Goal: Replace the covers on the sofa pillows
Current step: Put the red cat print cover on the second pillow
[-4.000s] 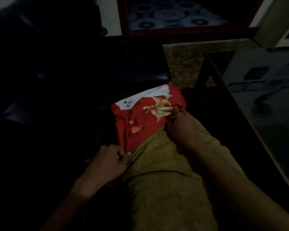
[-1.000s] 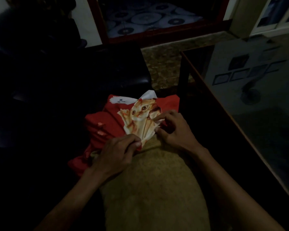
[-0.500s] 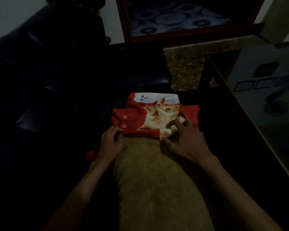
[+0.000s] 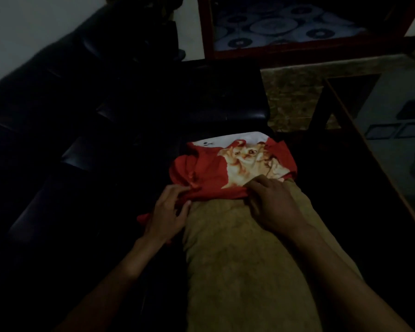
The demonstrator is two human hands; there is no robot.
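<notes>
A tan pillow lies lengthwise in front of me on a dark sofa. Its far end is inside a red cover printed with an orange cat. The cover is bunched over that end, with its open hem running across the pillow. My left hand pinches the hem at the pillow's left side. My right hand grips the hem on top, near the right side, with fingers curled under the fabric.
The black leather sofa fills the left and middle. A dark wooden table with a glass top stands close on the right. Beyond lie a speckled floor and a patterned rug behind a red frame.
Both hands have drawn the cover's hem a little further over the pillow's end. The cat print now sits more to the right, and the view has tilted slightly.
</notes>
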